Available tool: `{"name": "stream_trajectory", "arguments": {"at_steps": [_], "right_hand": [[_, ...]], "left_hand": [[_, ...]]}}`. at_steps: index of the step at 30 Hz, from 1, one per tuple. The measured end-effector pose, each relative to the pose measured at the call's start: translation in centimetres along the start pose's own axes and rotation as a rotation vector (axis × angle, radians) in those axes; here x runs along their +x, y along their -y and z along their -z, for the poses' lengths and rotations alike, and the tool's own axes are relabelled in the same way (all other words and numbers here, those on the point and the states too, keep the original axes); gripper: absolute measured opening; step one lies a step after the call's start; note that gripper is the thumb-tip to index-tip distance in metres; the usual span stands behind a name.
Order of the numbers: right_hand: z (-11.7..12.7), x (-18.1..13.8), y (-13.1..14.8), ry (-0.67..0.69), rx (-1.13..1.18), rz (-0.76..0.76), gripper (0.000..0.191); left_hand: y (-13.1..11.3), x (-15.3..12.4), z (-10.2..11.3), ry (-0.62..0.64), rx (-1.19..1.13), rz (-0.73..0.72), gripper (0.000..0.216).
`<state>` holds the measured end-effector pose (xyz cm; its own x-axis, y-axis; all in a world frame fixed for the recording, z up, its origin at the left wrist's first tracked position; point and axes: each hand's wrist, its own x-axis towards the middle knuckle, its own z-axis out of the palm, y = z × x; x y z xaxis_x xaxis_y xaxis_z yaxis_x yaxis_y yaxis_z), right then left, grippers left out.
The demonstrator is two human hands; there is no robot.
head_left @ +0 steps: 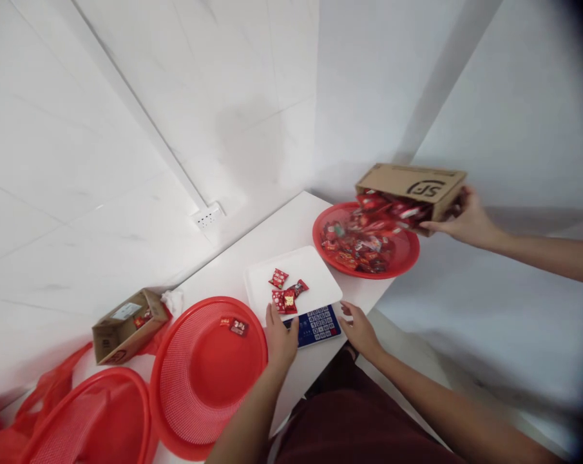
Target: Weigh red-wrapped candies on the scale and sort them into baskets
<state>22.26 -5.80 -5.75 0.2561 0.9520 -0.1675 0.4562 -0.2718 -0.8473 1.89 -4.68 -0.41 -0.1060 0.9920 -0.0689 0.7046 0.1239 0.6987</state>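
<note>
My left hand (282,334) rests at the near edge of a white scale tray (265,277), fingers and thumb apart, holding nothing. Its fingertips are close to a few red-wrapped candies (290,300) on the tray; contact is unclear. My right hand (362,330) is open beside the right side of the blue scale keypad (320,324), its fingers loosely bent. Beyond the tray, another person's hand (472,222) tips a cardboard box (411,180), and red-wrapped candies (382,212) pour from it into a red basket (402,267).
Left of the scale stands a red mesh basket (175,386) with a couple of wrapped candies (234,325) inside. Another red basket (143,399) is at lower left. Behind them a small cardboard box (122,345) lies against the wall, near a wall socket (208,217).
</note>
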Motion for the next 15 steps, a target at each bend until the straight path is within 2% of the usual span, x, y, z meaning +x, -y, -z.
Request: {"name": "stream_trajectory", "arguments": {"at_steps": [2,5,11,15], "right_hand": [[0.1,0.4,2.0,-0.006,-0.079,0.201,0.043],[0.1,1.6,5.0,0.098,-0.256,0.386,0.039],[-1.6,5.2,9.0,0.31,-0.595,0.503,0.049],[-2.9,6.4,10.0,0.368,-0.655,0.517,0.047]], "left_hand": [[-0.8,2.9,0.9,0.038,0.132,-0.02,0.064],[-1.5,5.7,1.3,0.142,0.241,-0.022,0.064],[-1.2,6.6,1.0,0.192,0.058,-0.036,0.05],[-0.9,6.7,1.9,0.171,-0.078,-0.01,0.043]]}}
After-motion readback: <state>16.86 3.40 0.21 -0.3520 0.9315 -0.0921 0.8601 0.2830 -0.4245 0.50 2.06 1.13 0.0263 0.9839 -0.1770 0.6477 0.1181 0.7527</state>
